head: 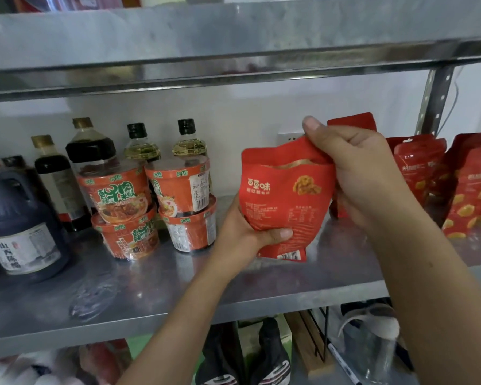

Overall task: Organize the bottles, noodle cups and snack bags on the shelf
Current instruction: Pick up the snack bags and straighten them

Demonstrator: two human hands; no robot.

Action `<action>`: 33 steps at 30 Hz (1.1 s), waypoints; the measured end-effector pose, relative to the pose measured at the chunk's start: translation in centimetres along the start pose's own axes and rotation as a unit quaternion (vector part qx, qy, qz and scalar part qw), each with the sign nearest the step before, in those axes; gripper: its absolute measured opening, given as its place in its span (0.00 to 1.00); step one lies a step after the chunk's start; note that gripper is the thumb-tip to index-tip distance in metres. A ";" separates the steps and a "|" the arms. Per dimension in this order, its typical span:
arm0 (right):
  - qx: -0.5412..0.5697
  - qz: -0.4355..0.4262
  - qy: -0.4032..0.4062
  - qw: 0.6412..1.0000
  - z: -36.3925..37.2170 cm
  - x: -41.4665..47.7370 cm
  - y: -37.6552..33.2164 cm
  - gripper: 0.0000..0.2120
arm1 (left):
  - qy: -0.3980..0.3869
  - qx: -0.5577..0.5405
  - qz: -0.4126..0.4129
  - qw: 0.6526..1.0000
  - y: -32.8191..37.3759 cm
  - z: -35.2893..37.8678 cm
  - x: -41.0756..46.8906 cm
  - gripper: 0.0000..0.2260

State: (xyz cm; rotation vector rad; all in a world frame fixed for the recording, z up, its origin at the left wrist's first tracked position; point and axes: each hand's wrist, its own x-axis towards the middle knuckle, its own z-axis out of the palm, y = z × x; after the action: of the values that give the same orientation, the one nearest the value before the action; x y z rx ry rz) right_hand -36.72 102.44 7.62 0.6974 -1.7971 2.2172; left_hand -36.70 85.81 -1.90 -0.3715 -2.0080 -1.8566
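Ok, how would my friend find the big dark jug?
Find the silver metal shelf holding orange noodle cups. At its far left end, beside slim dark sauce bottles, stands the big dark plastic jug. Only it has a handle and a wide white label.

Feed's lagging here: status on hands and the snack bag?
Left hand grips snack bag low; right hand pinches top. Noodle cups left, more bags right.

Close head view, perhaps level, toward shelf [303, 287].
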 end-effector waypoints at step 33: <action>-0.297 0.021 0.280 0.913 -14.0 -19.1 -9.6 0.25 | -0.395 -0.117 0.036 0.911 3.0 22.7 -4.6 0.30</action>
State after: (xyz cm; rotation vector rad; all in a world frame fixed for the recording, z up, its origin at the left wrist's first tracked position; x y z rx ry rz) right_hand -19.13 120.78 4.75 -0.0975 -1.9858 1.5081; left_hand -33.43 108.89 -2.56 -1.4411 -2.1621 -2.1049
